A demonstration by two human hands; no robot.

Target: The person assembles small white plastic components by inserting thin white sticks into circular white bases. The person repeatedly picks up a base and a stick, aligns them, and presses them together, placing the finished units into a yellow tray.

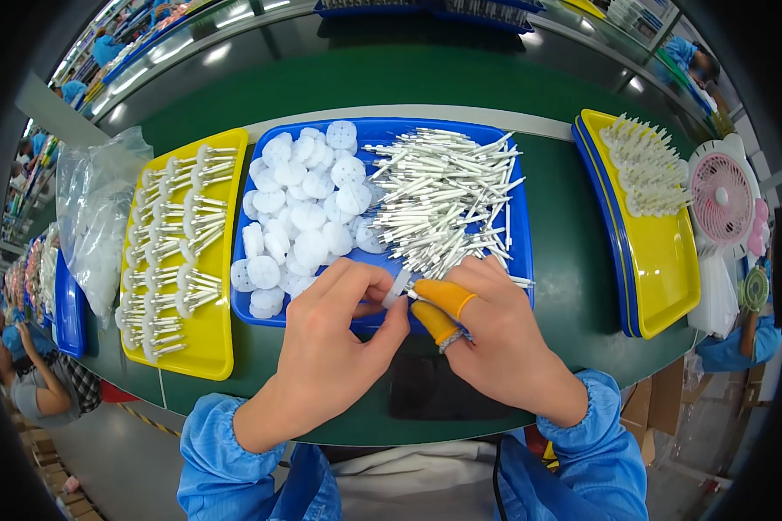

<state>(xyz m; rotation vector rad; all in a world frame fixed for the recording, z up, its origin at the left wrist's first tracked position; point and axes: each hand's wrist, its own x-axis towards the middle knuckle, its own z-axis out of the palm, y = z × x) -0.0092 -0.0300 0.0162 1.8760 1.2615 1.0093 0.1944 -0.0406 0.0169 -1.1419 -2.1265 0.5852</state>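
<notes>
My left hand (334,334) pinches a white disc (398,285) between thumb and fingers. My right hand (495,334), in orange finger cots, pinches a white rod (414,294) against it, over the blue tray (520,233).

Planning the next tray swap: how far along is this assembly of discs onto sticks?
Done: the yellow tray on the left holds rows of white sticks fitted with discs. In hand: the left hand and right hand join one white disc to a stick. Left: the blue tray carries large piles of loose white round discs and bare white sticks, so plenty remains.
</notes>
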